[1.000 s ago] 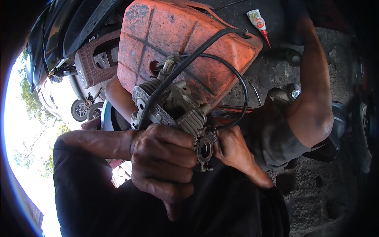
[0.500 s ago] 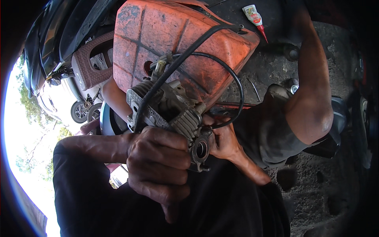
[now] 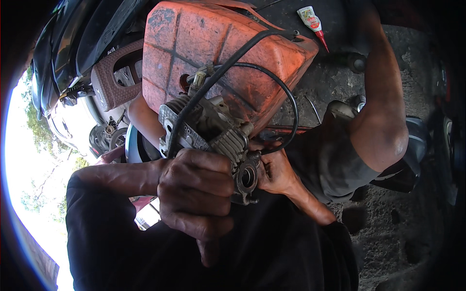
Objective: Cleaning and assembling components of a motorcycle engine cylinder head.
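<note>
A grey, finned engine cylinder head is held up in front of my body. My left hand is closed around its near left side, knuckles toward me and thumb pointing down. Behind the round flanged port, my right hand grips the right side; its fingertips are partly hidden by the metal. A thick black cable arches over the part, and a thinner black cable loops round to my right hand.
Beyond the part lies a scuffed orange plastic panel. A white glue bottle with a red nozzle rests on the dark ground. At right another person's bare arm reaches forward. A brown plastic basket-like piece and black vehicle panels stand at left.
The cylinder head has risen and tilted slightly, with both hands still gripping it. The other person's arm has barely shifted.
</note>
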Tool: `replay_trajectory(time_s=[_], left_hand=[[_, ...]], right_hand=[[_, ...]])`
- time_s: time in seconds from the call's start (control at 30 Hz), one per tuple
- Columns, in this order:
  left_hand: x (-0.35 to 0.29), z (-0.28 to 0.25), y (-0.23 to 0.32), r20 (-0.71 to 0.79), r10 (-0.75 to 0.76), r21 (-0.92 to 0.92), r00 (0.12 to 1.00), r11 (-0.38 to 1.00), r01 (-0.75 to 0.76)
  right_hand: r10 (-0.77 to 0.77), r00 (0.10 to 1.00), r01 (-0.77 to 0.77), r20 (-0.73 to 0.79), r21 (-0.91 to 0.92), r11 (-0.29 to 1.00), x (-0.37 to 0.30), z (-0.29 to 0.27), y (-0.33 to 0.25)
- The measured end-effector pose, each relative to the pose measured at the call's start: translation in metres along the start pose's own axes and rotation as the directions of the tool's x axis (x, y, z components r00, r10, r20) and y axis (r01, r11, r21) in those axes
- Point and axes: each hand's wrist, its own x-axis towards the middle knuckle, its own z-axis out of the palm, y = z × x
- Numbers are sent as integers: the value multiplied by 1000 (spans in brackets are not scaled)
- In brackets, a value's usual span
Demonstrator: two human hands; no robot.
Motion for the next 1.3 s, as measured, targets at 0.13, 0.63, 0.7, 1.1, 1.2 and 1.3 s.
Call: replay_trajectory(time_s=[0.13, 0.63, 0.7, 1.1, 1.2, 1.3], left_hand=[[1, 0, 3, -24, -8, 35, 1000, 999, 9], [-2, 9, -1, -252, 143, -58, 957, 985, -162], [-11, 0, 10, -332, 116, -62, 936, 988, -145], [-173, -23, 77, -944, -70, -58, 322, 997, 49], [-193, -6, 83, -963, -89, -73, 254, 995, 73], [-204, 2, 86, -975, -103, -93, 195, 994, 58]], right_hand=[[315, 936, -338, 155, 158, 928, -2, 0, 3], [265, 960, -278, -86, -362, 890, -32, -10, -17], [316, 948, -295, -21, -424, 856, -23, -12, -19], [51, 982, -157, -180, -646, 747, -47, -1, 19], [88, 977, -194, -195, -628, 754, -48, -7, 20], [73, 989, -140, -127, -676, 724, -54, -17, 25]])
